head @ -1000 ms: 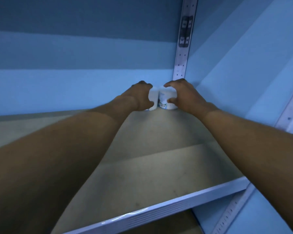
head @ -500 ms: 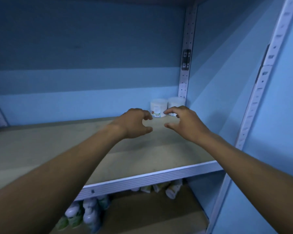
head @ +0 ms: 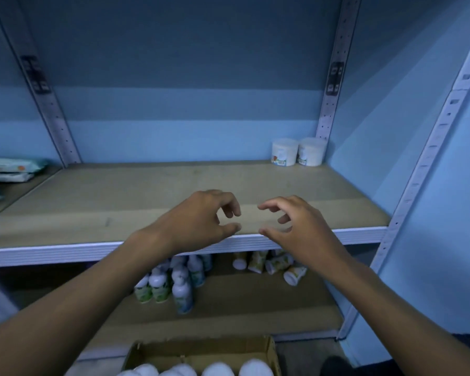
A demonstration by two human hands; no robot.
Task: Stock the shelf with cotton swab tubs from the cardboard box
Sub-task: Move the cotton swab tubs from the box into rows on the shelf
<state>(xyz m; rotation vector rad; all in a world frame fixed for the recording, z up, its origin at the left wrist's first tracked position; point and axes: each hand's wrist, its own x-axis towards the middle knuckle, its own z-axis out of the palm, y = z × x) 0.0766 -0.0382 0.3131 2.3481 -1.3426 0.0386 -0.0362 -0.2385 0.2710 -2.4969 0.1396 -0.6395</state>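
Several white-lidded tubs (head: 217, 369) sit in the cardboard box (head: 269, 351) nearest the camera. Left hand (head: 198, 221) and right hand (head: 296, 226) hover empty, fingers loosely curled, over the shelf (head: 92, 210) front edge. Two cotton swab tubs (head: 297, 151) stand touching in the far right corner, well apart from both hands.

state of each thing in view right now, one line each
left hand: empty, fingers loosely curled
right hand: empty, fingers loosely curled
two cotton swab tubs: upright, side by side, back right corner of shelf
cardboard box: open, tubs inside
bottles on lower shelf: some upright, some toppled
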